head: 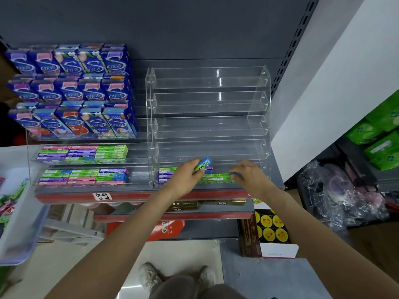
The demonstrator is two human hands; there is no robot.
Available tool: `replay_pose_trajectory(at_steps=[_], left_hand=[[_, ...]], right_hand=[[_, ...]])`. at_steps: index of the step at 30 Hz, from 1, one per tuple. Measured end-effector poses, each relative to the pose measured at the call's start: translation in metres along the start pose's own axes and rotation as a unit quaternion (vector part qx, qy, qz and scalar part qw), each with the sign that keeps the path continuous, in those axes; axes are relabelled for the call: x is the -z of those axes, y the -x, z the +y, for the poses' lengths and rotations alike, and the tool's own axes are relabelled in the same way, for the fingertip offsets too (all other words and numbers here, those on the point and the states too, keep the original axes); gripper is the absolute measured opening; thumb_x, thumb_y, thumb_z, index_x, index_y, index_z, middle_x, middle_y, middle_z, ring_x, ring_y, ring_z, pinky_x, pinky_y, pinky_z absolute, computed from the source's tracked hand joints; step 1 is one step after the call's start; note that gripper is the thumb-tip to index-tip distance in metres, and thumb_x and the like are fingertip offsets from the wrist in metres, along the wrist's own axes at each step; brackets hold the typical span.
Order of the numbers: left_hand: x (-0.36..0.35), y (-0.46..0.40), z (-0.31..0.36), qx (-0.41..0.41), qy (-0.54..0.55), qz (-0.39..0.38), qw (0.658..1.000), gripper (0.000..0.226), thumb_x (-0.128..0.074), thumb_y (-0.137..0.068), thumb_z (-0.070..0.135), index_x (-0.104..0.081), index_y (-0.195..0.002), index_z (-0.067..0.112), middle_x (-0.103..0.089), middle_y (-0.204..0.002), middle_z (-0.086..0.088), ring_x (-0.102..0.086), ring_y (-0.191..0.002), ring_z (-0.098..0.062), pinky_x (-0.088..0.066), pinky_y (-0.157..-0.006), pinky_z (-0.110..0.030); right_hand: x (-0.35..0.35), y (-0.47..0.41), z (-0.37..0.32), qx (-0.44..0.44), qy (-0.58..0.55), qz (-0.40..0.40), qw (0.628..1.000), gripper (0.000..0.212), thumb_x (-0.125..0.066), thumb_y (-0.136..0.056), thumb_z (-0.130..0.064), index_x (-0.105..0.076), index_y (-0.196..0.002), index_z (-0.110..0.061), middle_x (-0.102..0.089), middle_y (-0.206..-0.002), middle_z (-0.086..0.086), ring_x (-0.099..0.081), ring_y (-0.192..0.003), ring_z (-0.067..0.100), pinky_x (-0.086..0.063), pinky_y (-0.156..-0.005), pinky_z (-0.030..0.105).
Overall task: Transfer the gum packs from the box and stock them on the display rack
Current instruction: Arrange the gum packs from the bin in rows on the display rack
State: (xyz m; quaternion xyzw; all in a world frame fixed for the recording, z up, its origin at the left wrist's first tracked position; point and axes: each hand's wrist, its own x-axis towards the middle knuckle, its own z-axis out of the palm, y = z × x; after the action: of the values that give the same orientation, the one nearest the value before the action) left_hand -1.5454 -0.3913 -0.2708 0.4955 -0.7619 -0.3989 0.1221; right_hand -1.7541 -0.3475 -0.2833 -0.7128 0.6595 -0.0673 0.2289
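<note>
Head view: you are standing at a grey metal shelf (138,190) with a red front strip carrying a handwritten white label (102,196) in Chinese characters.

Item: clear acrylic display rack (210,126), five stepped tiers. The four upper tiers are showing bare plastic; the bottom tier is holding flat gum packs (166,174) in purple and green stacks, one green pack reading "DOUBLEMINT".

Item: blue-and-green gum pack (203,165), slim rectangular stick pack, lettering too tilted to read. Your left hand (185,175) is pinching it between curled fingers, tilted up just above the bottom tier.

Item: small blue gum pack end (234,174). Your right hand (250,175) is gripping it with curled fingers, low against the green packs at the tier's right half.

Item: second acrylic rack (86,165) to the left, its two lower tiers filled with pink, green, purple and blue stick packs.

Item: tall blue cartons (71,91), large "S" logo with Chinese script, three rows of five showing.

Item: translucent plastic box (19,223) at the left edge, blurred, with green and pink packs inside.
</note>
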Motion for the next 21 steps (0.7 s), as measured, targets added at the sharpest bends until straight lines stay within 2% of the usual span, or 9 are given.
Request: replay_pose_trajectory(at_steps=[3,6,8,10,12,14,18,21], left_hand=[[0.002,-0.001,-0.001,0.001,0.003,-0.009,1.000,0.012,-0.042,-0.098,0.012,-0.053,-0.104,0.011,-0.040,-0.089,0.000,-0.042,-0.076,-0.013,-0.031,-0.057,-0.009],[0.004,-0.001,-0.003,-0.015,0.001,-0.019,1.000,0.010,-0.045,-0.098,0.011,-0.051,-0.104,0.016,-0.034,-0.085,0.006,-0.039,-0.073,-0.006,-0.032,-0.063,-0.012],[0.004,0.000,-0.005,-0.030,-0.006,-0.013,0.999,0.017,-0.048,-0.097,0.013,-0.056,-0.112,0.016,-0.041,-0.088,0.003,-0.043,-0.076,-0.007,-0.033,-0.065,-0.013],[0.005,-0.001,-0.005,-0.034,-0.006,-0.005,0.999,0.026,-0.052,-0.096,0.017,-0.059,-0.121,0.015,-0.054,-0.099,-0.003,-0.050,-0.088,-0.014,-0.034,-0.069,-0.016],[0.005,0.000,-0.004,-0.031,0.010,0.006,0.999,0.027,-0.056,-0.094,0.019,-0.060,-0.120,0.016,-0.061,-0.107,0.002,-0.052,-0.095,-0.013,-0.034,-0.073,-0.020],[0.004,0.000,-0.002,-0.024,0.022,0.007,0.999,0.027,-0.059,-0.092,0.017,-0.061,-0.119,0.017,-0.062,-0.110,0.007,-0.054,-0.098,-0.007,-0.035,-0.080,-0.017],[0.000,-0.002,0.002,-0.014,0.027,-0.004,1.000,0.028,-0.060,-0.090,0.013,-0.060,-0.118,0.018,-0.063,-0.117,0.003,-0.055,-0.107,-0.010,-0.040,-0.092,-0.023],[-0.005,-0.007,0.007,-0.007,0.043,-0.004,0.999,0.026,-0.061,-0.090,0.013,-0.060,-0.116,0.017,-0.065,-0.115,-0.002,-0.057,-0.109,-0.014,-0.043,-0.099,-0.031]], right_hand=[[-0.007,0.000,0.001,-0.008,0.037,0.002,0.999,0.030,-0.041,-0.099,-0.012,-0.061,-0.121,-0.009,-0.055,-0.118,0.010,-0.050,-0.113,0.024,-0.041,-0.094,0.026],[-0.006,0.000,0.001,-0.014,-0.009,0.011,1.000,0.030,-0.042,-0.099,-0.013,-0.060,-0.123,-0.010,-0.059,-0.121,0.008,-0.054,-0.111,0.024,-0.044,-0.092,0.028],[-0.003,0.001,0.000,-0.010,-0.020,-0.008,1.000,0.029,-0.043,-0.098,-0.016,-0.059,-0.122,-0.010,-0.059,-0.120,0.008,-0.054,-0.111,0.024,-0.043,-0.092,0.029],[0.000,0.003,0.000,-0.004,0.006,-0.046,0.999,0.033,-0.044,-0.098,-0.020,-0.054,-0.128,-0.011,-0.055,-0.124,0.006,-0.050,-0.115,0.022,-0.042,-0.097,0.033],[0.001,0.005,0.003,0.003,0.033,-0.068,0.997,0.039,-0.044,-0.098,-0.024,-0.048,-0.136,-0.014,-0.049,-0.127,0.004,-0.043,-0.121,0.021,-0.037,-0.103,0.033],[0.001,0.006,0.006,0.003,-0.001,-0.072,0.997,0.040,-0.046,-0.098,-0.022,-0.047,-0.137,-0.015,-0.047,-0.124,0.006,-0.042,-0.121,0.021,-0.033,-0.103,0.029],[0.008,0.008,0.009,-0.030,-0.098,-0.059,0.993,0.041,-0.041,-0.097,-0.004,-0.045,-0.137,-0.013,-0.054,-0.127,0.008,-0.053,-0.109,0.020,-0.039,-0.083,0.021],[0.013,0.010,0.012,-0.066,-0.195,-0.044,0.978,0.037,-0.039,-0.098,-0.004,-0.045,-0.133,-0.014,-0.058,-0.125,0.000,-0.057,-0.111,0.021,-0.041,-0.070,0.011]])
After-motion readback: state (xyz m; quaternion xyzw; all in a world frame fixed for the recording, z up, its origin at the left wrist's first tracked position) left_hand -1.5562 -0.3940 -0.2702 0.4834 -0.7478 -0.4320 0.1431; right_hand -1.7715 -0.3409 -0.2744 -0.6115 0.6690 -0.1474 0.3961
